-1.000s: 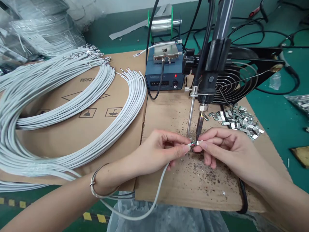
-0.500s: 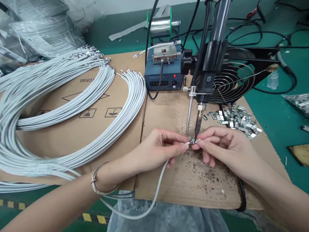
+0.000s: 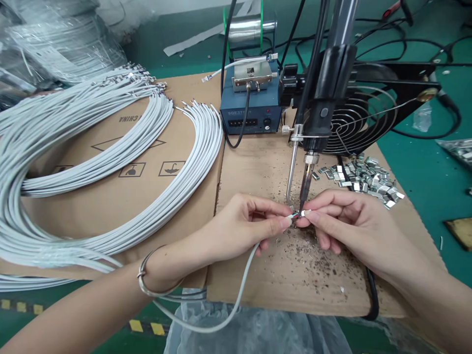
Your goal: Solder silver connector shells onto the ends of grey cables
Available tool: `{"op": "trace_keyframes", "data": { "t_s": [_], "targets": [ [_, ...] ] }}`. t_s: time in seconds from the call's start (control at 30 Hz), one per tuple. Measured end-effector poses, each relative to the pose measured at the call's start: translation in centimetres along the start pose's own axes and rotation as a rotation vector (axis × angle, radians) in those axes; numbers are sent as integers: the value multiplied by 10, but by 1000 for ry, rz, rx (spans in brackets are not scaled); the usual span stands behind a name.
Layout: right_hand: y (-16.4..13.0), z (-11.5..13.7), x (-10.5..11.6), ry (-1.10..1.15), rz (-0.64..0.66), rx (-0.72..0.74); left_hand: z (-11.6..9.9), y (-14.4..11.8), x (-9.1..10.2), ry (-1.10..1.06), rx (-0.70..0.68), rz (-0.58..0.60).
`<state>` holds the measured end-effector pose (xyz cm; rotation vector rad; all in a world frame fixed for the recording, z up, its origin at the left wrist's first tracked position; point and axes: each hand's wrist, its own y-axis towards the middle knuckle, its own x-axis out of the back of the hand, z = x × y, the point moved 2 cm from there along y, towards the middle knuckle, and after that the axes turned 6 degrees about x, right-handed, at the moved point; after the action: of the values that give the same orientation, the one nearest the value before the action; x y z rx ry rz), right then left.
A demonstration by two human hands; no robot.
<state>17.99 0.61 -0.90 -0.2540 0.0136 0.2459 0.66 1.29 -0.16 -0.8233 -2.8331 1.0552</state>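
My left hand (image 3: 250,223) is closed on the end of a white cable (image 3: 241,290), whose thin coloured wires stick out past the thumb. The rest of that cable loops down over the cardboard's front edge. Between thumb and forefinger, my right hand (image 3: 342,221) pinches a small metal connector (image 3: 304,213), mostly covered by the fingers. Wires and connector meet right under the tip of a soldering iron (image 3: 306,179), which is clamped upright in a stand. Beside the tip ends a thin bent metal solder feed tube (image 3: 291,172). Whether the tip touches the joint, I cannot tell.
Bundled white cables (image 3: 177,211) cover the left cardboard. Behind stand a blue control box (image 3: 250,110) and a solder spool (image 3: 243,32). A black fan (image 3: 354,123) and a pile of metal connectors (image 3: 368,179) are at the right. Dark specks litter the cardboard (image 3: 254,182).
My right hand has shifted slightly right, showing a bit more of the connector beside the iron tip. The red light on the blue box has dimmed. The view has moved a little.
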Motion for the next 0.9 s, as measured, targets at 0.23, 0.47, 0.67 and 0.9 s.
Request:
{"op": "trace_keyframes", "data": {
  "t_s": [0.23,0.47,0.67,0.9],
  "targets": [
    [2,-1,-3,-31,-24,-13,-1,1,2,67,-19,-9],
    [2,1,-3,-26,-17,-8,-1,1,2,92,-8,-3],
    [1,0,-2,-16,5,-12,-1,0,2,91,2,-30],
    [1,-1,-2,2,20,-21,-1,0,2,52,5,-20]
  ]
}}
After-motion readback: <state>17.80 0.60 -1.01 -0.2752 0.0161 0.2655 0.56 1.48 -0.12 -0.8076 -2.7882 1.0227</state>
